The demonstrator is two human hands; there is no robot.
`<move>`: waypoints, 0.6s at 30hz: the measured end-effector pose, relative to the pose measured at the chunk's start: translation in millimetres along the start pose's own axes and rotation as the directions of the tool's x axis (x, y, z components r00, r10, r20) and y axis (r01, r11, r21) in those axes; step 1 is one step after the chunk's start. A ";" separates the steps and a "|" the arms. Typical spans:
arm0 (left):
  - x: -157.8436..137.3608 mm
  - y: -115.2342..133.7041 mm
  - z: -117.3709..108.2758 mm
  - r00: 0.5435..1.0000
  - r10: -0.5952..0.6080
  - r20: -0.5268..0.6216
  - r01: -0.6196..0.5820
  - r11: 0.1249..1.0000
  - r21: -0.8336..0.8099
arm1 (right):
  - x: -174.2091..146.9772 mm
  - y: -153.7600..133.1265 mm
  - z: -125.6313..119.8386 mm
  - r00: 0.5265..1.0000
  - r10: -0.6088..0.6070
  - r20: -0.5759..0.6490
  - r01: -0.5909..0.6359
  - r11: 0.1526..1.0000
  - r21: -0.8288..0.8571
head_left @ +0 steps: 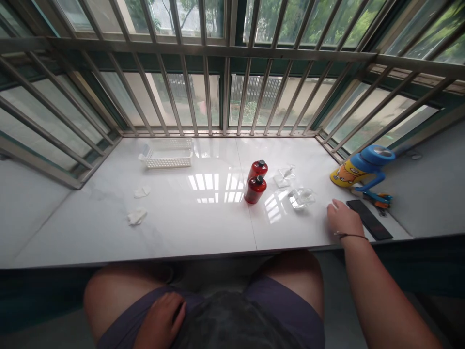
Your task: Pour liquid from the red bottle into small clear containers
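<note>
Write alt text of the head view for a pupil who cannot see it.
A person's right hand is at a white tabletop, beside a flat black object, while the left hand lies on the lap. Two red bottles stand centrally, with clear plastic pieces to their right, a white basket back left and a yellow flask at right.

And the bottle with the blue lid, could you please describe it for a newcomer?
Below the window bars lies a white counter. At its right end, beyond the right hand, is the bottle: yellow, with a blue lid and handle, unlike the two red bottles.
</note>
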State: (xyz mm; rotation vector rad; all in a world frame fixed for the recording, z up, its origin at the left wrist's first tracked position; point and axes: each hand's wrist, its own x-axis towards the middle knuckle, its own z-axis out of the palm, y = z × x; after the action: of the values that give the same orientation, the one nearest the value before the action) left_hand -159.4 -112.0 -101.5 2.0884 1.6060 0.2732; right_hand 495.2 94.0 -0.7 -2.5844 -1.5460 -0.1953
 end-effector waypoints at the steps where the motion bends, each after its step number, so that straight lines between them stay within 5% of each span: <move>1: -0.7 0.0 0.3 1.000 -0.004 -0.001 0.004 1.000 -0.003 | 5.7 -7.5 -7.2 0.999 0.021 -0.044 -0.021 1.000 0.010; 4: -0.7 1.0 -0.1 1.000 -0.029 0.007 0.029 1.000 -0.004 | 14.1 -47.1 -35.4 0.970 0.006 -0.245 0.028 0.991 0.134; 7: 2.1 2.9 -2.6 0.998 -0.060 0.027 0.060 0.998 -0.006 | 16.0 -108.5 -67.3 0.907 -0.209 -0.365 0.327 0.897 0.298; 10: 5.2 4.3 -5.9 0.997 -0.068 0.036 0.068 0.998 -0.008 | 23.5 -174.1 -93.0 0.882 -0.384 -0.272 0.460 0.825 0.328; 12: 6.2 4.8 -7.4 0.998 -0.061 0.028 0.062 0.998 -0.012 | 33.6 -211.8 -103.5 0.889 -0.446 -0.105 0.457 0.847 0.271; 15: 6.2 6.0 -8.2 0.998 -0.056 0.013 0.056 0.998 -0.012 | 51.5 -254.9 -109.7 0.893 -0.431 0.128 0.413 0.899 0.143; 18: 5.1 8.6 -8.9 0.998 -0.063 0.011 0.063 0.998 -0.004 | 65.0 -284.4 -110.3 0.874 -0.445 0.193 0.434 0.895 0.102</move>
State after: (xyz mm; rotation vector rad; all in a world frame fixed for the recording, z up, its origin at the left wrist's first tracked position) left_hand -154.5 -106.5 -90.3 2.0285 1.6604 0.2431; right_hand 269.6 264.9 130.3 -2.2294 -2.1707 0.0891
